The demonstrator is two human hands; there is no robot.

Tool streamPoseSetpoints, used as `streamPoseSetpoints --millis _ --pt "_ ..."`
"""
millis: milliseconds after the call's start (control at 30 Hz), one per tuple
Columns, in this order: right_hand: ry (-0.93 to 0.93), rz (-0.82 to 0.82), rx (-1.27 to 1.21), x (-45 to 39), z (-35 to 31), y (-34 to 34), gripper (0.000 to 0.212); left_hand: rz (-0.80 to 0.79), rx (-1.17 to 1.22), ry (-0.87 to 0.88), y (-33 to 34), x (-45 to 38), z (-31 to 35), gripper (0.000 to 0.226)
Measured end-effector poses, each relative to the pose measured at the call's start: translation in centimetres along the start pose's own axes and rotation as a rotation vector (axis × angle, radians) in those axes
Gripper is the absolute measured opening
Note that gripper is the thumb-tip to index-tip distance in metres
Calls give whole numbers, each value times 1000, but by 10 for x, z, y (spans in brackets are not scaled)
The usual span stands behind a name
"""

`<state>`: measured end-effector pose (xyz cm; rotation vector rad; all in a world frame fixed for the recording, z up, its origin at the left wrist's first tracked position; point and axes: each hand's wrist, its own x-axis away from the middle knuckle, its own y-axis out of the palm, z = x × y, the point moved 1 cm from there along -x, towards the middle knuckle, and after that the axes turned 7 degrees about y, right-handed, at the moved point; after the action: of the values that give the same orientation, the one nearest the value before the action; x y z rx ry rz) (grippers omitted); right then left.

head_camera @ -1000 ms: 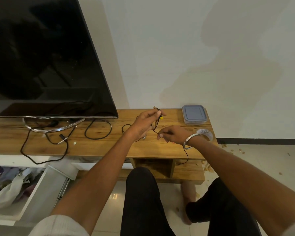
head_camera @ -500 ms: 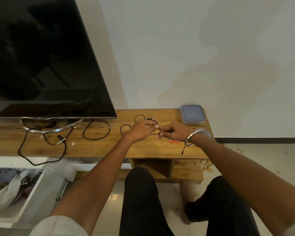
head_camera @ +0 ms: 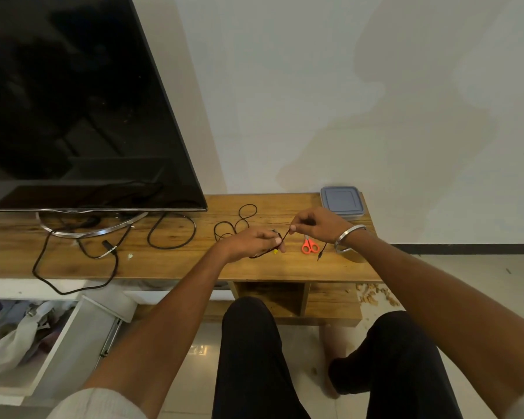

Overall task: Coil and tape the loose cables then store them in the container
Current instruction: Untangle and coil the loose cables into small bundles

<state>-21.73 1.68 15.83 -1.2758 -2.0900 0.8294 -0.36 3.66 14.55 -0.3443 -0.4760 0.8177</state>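
Observation:
My left hand (head_camera: 251,244) holds a small bundle of thin black cable (head_camera: 282,238) with a yellow plug at its lower end, just above the wooden TV stand (head_camera: 170,261). My right hand (head_camera: 318,225) pinches the same cable a short way to the right and higher; the strand runs taut between the hands. A loose end with a jack plug hangs below my right wrist. More thin black cable (head_camera: 239,222) lies in loops on the stand behind my left hand. The grey lidded container (head_camera: 341,201) sits shut at the stand's back right corner.
Orange-handled scissors (head_camera: 309,246) lie on the stand under my right hand. A large TV (head_camera: 73,101) on a metal foot fills the left, with thicker black cables (head_camera: 170,231) around the foot. An open white drawer (head_camera: 28,343) is at lower left. My knees are below.
My hands have drawn apart: the right one moved right and up, pulling the cable taut. The scissors are now uncovered.

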Motion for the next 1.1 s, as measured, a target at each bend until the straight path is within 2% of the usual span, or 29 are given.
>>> streamPoseSetpoints --millis 167,600,867,1000,1100 --pt "17 22 -14 0 -1 -1 16 -102 157 -69 4 -1 3 28" --pt "42 99 -20 1 4 2 16 -179 391 23 7 3 29 30" --pt "74 112 -73 5 11 10 22 -92 762 190 4 3 52 22" --pt "48 110 -162 6 8 15 41 -3 881 250 2 2 56 20" --pt "68 59 -143 4 2 21 22 85 916 274 0 0 57 22"
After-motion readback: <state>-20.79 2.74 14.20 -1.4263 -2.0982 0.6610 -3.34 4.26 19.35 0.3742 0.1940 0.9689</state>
